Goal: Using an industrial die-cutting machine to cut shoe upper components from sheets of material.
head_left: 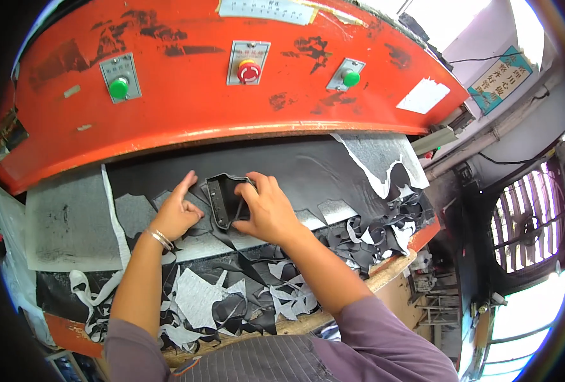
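Observation:
My right hand (270,213) grips the right wall of a dark metal cutting die (216,202), a hollow frame with an open middle, thumb at its near end and fingers over its far side. The die is over a black sheet of leather-like material (282,158) with a grey backing. Just left of the die, my left hand (175,216) is open and holds nothing, with its index finger stretched forward. A bracelet (161,239) circles that wrist. Cut grey pieces (136,213) lie beside and under the left hand.
A red press beam (187,95) spans the far side, carrying two green buttons (119,88) and a red stop button (249,71). Black and grey scraps (196,296) heap along the near edge, above a wooden rail (390,274). A barred fan opening (527,219) is at right.

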